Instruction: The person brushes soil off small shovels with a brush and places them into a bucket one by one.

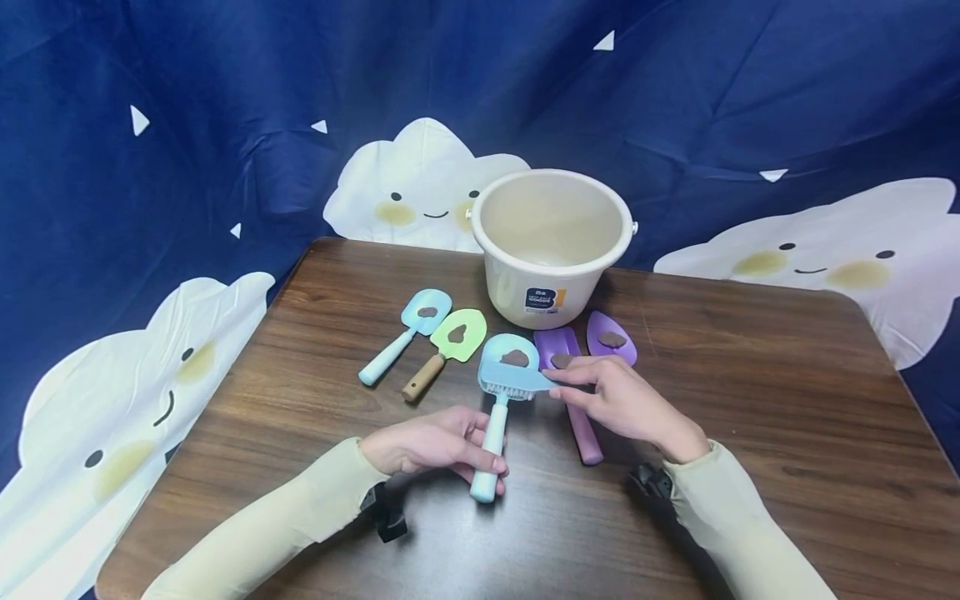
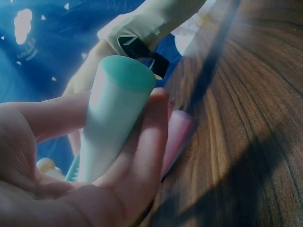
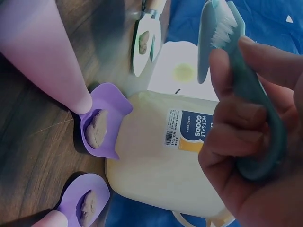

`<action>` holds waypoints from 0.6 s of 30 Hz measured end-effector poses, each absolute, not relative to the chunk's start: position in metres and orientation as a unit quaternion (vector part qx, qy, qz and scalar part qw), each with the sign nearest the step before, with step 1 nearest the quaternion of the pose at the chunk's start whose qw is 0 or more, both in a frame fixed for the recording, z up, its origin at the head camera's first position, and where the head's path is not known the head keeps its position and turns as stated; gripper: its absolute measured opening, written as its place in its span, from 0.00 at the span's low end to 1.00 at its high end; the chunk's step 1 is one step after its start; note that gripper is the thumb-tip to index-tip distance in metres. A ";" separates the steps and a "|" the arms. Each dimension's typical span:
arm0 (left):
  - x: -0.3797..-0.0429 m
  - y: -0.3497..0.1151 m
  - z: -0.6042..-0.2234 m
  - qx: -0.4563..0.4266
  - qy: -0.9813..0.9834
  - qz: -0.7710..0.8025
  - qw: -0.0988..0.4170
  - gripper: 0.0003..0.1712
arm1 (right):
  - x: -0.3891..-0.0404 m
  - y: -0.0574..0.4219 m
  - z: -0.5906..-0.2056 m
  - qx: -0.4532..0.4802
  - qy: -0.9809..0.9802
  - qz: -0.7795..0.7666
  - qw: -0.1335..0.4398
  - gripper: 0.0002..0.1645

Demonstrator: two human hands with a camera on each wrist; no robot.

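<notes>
1. Left hand (image 1: 442, 442): gripping blue shovel (image 1: 493, 433), well short of tabletop's (image 1: 787, 417) far edge.
2. Right hand (image 1: 626, 397): holding blue brush (image 1: 517, 377); handle end (image 3: 258, 168) visible only in right-wrist view.
3. Shovel blade (image 1: 495, 347): partly hidden by brush.

Dark brown wood grain is running across the desk (image 1: 757, 375). The curtain (image 1: 225, 67) is showing deep blue, patterned with white triangles (image 1: 138, 121) and white clouds (image 1: 420, 179) with yellow cheeks (image 1: 394, 213). The far bucket (image 1: 512, 287) is looking cream, its label (image 1: 543, 300) mixing navy, white and orange-yellow. The leftmost shovel (image 1: 414, 317) is showing light blue; the green shovel (image 1: 448, 352) is pairing a lime blade with a tan handle (image 1: 424, 377); the middle shovel (image 1: 491, 350) is matching light blue with a pale mint handle (image 1: 495, 425). The brush (image 1: 517, 377) is wearing blue, with white bristles (image 1: 510, 391). The scoop (image 1: 551, 340) and the rightmost shovel (image 1: 597, 327) are showing purple, the scoop's handle (image 1: 583, 433) pinker. The lumps (image 1: 516, 358) are looking brown, both sleeves (image 1: 322, 492) pale cream.
</notes>
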State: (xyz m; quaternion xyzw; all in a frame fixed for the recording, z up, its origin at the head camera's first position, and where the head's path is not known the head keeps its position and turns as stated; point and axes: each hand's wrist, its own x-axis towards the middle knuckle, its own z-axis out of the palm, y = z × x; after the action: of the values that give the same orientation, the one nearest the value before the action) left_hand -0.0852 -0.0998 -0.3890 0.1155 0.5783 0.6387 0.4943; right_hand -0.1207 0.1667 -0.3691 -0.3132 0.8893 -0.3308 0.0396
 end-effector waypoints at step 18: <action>-0.083 -0.101 -0.392 0.103 0.616 0.623 0.472 0.16 | -0.123 0.160 -0.370 -0.311 0.913 -0.263 -0.005 0.18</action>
State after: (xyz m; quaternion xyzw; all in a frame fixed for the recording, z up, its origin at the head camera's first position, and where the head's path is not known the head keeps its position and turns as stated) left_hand -0.0832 -0.1008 -0.3924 0.1033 0.6159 0.6226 0.4715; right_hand -0.1226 0.1598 -0.3701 -0.3111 0.9131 -0.2634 -0.0047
